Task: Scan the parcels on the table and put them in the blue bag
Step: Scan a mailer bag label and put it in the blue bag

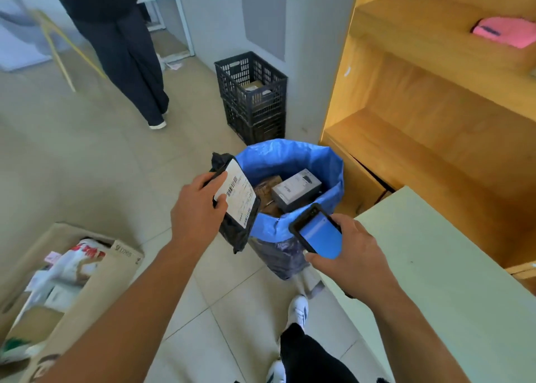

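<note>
A tiled floor (87, 156) runs between a pale green table (452, 281) on the right and an open cardboard box (87, 290) on the left. The blue bag (290, 159) stands open on the floor beside the table, with a grey box (295, 189) and brown parcels inside. The left hand (197, 211) grips a black parcel (236, 205) by its white label, at the bag's near-left rim. The right hand (348, 255) is wrapped around a phone (317, 231), screen lit blue, near the parcel.
</note>
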`<state>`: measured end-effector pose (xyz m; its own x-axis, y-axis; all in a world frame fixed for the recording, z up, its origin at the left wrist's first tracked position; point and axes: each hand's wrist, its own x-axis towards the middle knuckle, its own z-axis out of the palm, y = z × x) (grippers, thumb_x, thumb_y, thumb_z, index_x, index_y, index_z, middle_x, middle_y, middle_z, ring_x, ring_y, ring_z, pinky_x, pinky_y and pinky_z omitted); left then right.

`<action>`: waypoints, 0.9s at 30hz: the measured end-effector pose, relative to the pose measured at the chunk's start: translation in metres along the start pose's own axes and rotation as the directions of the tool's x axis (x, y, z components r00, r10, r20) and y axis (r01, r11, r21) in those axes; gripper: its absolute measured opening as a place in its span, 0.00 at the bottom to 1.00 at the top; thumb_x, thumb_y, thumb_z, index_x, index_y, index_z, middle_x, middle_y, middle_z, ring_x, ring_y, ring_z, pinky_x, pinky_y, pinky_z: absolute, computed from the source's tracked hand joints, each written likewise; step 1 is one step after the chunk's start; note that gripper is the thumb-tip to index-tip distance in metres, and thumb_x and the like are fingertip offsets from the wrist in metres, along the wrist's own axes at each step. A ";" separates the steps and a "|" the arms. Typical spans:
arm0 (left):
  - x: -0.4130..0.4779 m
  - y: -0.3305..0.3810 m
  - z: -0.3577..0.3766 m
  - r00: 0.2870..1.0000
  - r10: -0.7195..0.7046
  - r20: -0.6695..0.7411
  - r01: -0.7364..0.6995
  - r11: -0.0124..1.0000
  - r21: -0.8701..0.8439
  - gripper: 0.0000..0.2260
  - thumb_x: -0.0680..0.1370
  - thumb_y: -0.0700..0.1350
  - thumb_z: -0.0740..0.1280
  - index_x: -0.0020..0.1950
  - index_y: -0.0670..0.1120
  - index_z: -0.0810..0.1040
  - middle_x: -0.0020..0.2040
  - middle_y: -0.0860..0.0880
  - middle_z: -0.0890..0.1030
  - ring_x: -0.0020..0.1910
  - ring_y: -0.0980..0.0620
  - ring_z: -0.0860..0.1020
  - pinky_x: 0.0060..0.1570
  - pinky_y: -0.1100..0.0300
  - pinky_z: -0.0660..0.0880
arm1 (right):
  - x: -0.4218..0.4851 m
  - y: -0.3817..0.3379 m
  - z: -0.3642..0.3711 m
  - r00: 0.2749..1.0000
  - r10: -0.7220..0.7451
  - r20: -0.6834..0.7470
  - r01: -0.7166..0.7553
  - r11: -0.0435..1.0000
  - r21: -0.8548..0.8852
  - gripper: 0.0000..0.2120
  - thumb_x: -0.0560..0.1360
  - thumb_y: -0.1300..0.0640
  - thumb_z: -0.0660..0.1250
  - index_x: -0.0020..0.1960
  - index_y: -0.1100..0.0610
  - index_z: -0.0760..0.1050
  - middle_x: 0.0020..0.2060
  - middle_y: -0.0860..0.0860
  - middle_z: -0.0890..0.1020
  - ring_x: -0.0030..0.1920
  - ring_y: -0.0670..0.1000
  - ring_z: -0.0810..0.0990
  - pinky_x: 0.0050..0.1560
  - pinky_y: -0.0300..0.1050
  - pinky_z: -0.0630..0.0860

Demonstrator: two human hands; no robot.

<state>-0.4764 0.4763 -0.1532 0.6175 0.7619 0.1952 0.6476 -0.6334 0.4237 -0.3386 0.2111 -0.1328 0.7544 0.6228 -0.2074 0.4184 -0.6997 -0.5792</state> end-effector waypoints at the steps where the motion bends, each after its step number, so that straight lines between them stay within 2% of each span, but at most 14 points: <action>1: 0.007 -0.006 0.002 1.000 -0.017 0.002 0.017 1.000 0.004 0.22 0.81 0.46 0.67 0.74 0.58 0.73 0.70 0.56 0.74 0.61 0.48 0.75 0.49 0.49 0.78 | 0.011 -0.002 0.005 1.000 0.002 0.024 -0.002 1.000 0.006 0.38 0.64 0.35 0.76 0.69 0.44 0.65 0.57 0.45 0.74 0.54 0.47 0.76 0.52 0.48 0.79; 4: 0.034 -0.017 0.008 0.998 -0.060 0.005 0.060 0.998 0.006 0.22 0.81 0.46 0.66 0.75 0.57 0.73 0.70 0.54 0.74 0.62 0.48 0.74 0.49 0.49 0.77 | 0.044 -0.009 0.013 0.998 0.005 0.057 -0.005 1.000 -0.002 0.39 0.64 0.35 0.75 0.69 0.44 0.65 0.57 0.45 0.75 0.54 0.47 0.76 0.52 0.48 0.79; 7: 0.064 -0.021 0.013 0.997 -0.072 0.009 0.072 0.997 0.004 0.21 0.81 0.46 0.66 0.75 0.57 0.73 0.71 0.54 0.74 0.63 0.49 0.74 0.51 0.50 0.77 | 0.079 -0.018 0.012 0.999 -0.002 0.042 0.003 1.000 -0.009 0.41 0.66 0.36 0.76 0.73 0.46 0.64 0.64 0.46 0.74 0.60 0.50 0.74 0.55 0.47 0.75; 11: 0.103 -0.024 0.020 0.996 -0.074 0.043 0.074 0.997 -0.010 0.21 0.81 0.47 0.66 0.75 0.57 0.72 0.70 0.54 0.74 0.63 0.49 0.75 0.53 0.47 0.80 | 0.121 -0.021 0.007 0.998 0.013 0.060 -0.016 0.999 0.049 0.43 0.66 0.37 0.76 0.75 0.47 0.63 0.68 0.47 0.73 0.65 0.51 0.73 0.62 0.53 0.75; 15: 0.142 -0.028 0.029 0.999 -0.039 0.004 0.039 0.999 -0.020 0.21 0.81 0.46 0.67 0.74 0.57 0.72 0.70 0.55 0.74 0.62 0.49 0.75 0.51 0.51 0.79 | 0.166 -0.024 0.004 0.998 0.025 0.050 -0.030 0.996 0.082 0.43 0.63 0.34 0.76 0.72 0.46 0.65 0.64 0.46 0.75 0.61 0.50 0.75 0.58 0.52 0.78; 20: 0.173 -0.036 0.047 1.000 -0.004 -0.003 0.004 0.999 -0.051 0.21 0.81 0.45 0.68 0.73 0.59 0.73 0.69 0.56 0.74 0.62 0.49 0.75 0.51 0.50 0.80 | 0.194 -0.031 0.006 0.998 0.056 0.030 -0.059 0.992 0.112 0.42 0.64 0.37 0.78 0.72 0.46 0.66 0.62 0.46 0.76 0.61 0.50 0.76 0.59 0.54 0.79; 23: 0.193 -0.039 0.067 0.999 0.027 0.026 -0.024 0.996 -0.081 0.21 0.81 0.46 0.67 0.73 0.58 0.73 0.69 0.56 0.74 0.62 0.48 0.75 0.53 0.48 0.80 | 0.207 -0.032 0.012 0.996 0.082 0.022 -0.084 0.990 0.116 0.41 0.64 0.36 0.77 0.72 0.45 0.66 0.62 0.46 0.76 0.61 0.50 0.77 0.59 0.56 0.79; 27: 0.210 -0.042 0.104 0.991 0.093 0.094 -0.083 0.991 -0.106 0.20 0.81 0.45 0.67 0.73 0.57 0.75 0.70 0.55 0.75 0.62 0.48 0.75 0.53 0.51 0.76 | 0.224 -0.024 0.031 0.987 0.158 -0.021 -0.155 0.984 0.091 0.40 0.64 0.34 0.76 0.71 0.45 0.66 0.62 0.46 0.77 0.61 0.51 0.76 0.58 0.57 0.79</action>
<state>-0.3273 0.6489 -0.2215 0.7144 0.6835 0.1498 0.5432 -0.6767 0.4970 -0.1956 0.3787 -0.1897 0.8215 0.4970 -0.2796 0.2484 -0.7532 -0.6091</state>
